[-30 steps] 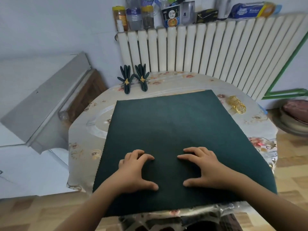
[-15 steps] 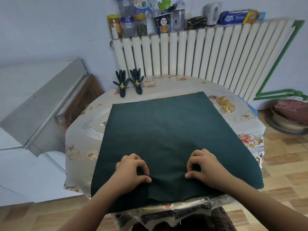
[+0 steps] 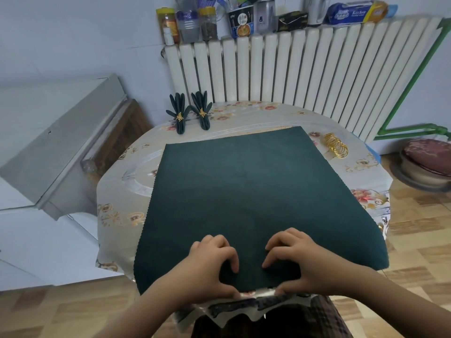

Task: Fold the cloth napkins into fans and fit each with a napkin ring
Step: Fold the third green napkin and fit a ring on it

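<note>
Hands meet at the 6 o'clock edge of a dark green cloth napkin spread flat over a round table with a floral cover. The left hand and right hand each have a pinching grip on the napkin's near hem, fingers curled on top and thumbs at the edge. At 11 o'clock, two finished fan napkins stand side by side, each in a gold ring. At 2 o'clock, a cluster of gold napkin rings lies just beside the cloth. Behind the table is a white radiator.
</note>
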### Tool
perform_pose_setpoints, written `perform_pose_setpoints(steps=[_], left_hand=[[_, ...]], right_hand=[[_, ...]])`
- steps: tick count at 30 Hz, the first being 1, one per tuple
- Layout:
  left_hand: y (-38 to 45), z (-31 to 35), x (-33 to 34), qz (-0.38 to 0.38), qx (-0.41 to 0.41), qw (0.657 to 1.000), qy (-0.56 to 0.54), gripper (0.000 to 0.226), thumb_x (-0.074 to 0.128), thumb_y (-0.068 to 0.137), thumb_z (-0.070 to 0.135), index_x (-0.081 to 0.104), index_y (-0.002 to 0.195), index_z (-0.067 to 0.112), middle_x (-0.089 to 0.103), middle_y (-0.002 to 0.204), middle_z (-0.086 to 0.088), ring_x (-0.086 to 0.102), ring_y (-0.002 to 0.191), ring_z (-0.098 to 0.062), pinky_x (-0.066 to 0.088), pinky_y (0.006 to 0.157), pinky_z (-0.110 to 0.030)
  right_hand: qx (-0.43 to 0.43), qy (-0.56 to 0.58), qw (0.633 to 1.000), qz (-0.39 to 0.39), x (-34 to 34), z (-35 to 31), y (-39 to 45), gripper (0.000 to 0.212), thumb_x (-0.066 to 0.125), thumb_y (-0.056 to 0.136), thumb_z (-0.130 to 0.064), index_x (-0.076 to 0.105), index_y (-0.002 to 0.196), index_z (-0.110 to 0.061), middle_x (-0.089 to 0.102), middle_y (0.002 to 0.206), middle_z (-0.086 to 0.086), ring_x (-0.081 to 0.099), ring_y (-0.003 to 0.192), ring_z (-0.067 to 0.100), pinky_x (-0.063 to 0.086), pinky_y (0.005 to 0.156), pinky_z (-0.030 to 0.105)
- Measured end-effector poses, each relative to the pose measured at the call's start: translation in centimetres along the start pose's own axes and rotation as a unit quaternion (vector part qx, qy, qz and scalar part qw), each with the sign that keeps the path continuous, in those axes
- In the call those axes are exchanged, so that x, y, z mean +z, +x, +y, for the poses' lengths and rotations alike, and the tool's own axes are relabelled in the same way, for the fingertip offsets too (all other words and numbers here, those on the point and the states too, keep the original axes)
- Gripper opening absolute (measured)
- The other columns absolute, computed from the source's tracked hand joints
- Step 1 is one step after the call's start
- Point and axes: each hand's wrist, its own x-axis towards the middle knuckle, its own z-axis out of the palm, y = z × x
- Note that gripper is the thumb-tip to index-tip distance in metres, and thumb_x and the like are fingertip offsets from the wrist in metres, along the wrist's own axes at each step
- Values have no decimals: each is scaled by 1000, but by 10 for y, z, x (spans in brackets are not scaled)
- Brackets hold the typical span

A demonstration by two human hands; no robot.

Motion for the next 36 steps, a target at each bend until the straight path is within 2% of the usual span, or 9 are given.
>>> perform_pose_setpoints(steps=[6, 13, 16, 20, 24, 27, 29, 32, 36], left_hand=[[0, 1, 2, 21, 37, 999, 11, 23, 69, 78, 47, 60, 94, 35, 43, 107, 19, 37, 104, -5, 31, 88, -19], [1, 2, 1, 14, 41, 999, 4, 24, 70, 75, 52, 64, 90, 36, 48, 105, 20, 41, 105, -4, 37, 92, -23], [2, 0, -2, 15, 39, 999, -26, 11, 66, 82, 43, 69, 87, 34, 52, 99, 22, 46, 100, 0, 43, 89, -23], [4, -1, -2, 32, 33, 999, -15, 11, 57, 90, 36, 67, 87, 31, 58, 95, 18, 53, 90, 0, 46, 84, -22], [5, -1, -3, 83, 7, 996, -31, 7, 52, 94, 33, 52, 88, 34, 55, 76, 18, 53, 72, 0, 40, 64, -14], [4, -4, -8, 56, -18, 997, -57, 6, 57, 91, 33, 56, 96, 36, 61, 88, 18, 58, 83, 0, 48, 76, -19], [3, -9, -18, 11, -40, 998, -37, 18, 57, 92, 33, 62, 109, 33, 64, 102, 16, 59, 94, -3, 49, 87, -23], [6, -19, -41, 11, -82, 996, 18, 21, 49, 96, 33, 67, 101, 22, 67, 98, 4, 60, 91, -14, 48, 83, -27], [19, -36, -69, 45, -86, 995, 24, 29, 43, 99, 31, 59, 93, 7, 61, 91, -4, 56, 89, -20, 44, 79, -30]], right_hand=[[-10, 16, 998, 56, 7, -8, -5, 19, 61, 77, -49, 71, 82, -34, 59, 97, -19, 49, 91, -2, 37, 76, 11], [52, 70, 995, 42, 1, -11, -1, 7, 71, 80, -35, 74, 75, -30, 58, 93, -23, 48, 99, -4, 38, 82, 13], [67, 78, 994, 41, -3, -12, 1, 8, 71, 81, -34, 73, 76, -28, 62, 91, -20, 51, 97, -5, 40, 81, 11], [71, 56, 996, 25, -7, -15, 1, 10, 65, 85, -37, 65, 79, -29, 61, 89, -18, 51, 92, -5, 41, 81, 14], [109, -27, 993, 24, -18, -12, 0, 17, 57, 89, -40, 67, 91, -26, 56, 88, -20, 51, 89, 0, 42, 80, 17], [158, -53, 985, 36, -31, -5, -1, 16, 55, 91, -40, 66, 91, -28, 60, 83, -16, 56, 80, 4, 44, 71, 20], [177, -58, 982, 28, -39, -1, -2, 11, 55, 91, -38, 61, 84, -32, 61, 81, -15, 55, 77, 4, 44, 69, 21], [191, -48, 980, 23, -53, 4, 1, 24, 53, 93, -35, 46, 70, -36, 56, 73, -14, 55, 74, 8, 43, 68, 24], [192, -29, 981, 29, -76, 8, 17, 28, 50, 96, -29, 44, 68, -32, 51, 69, -12, 51, 70, 5, 40, 65, 23]])
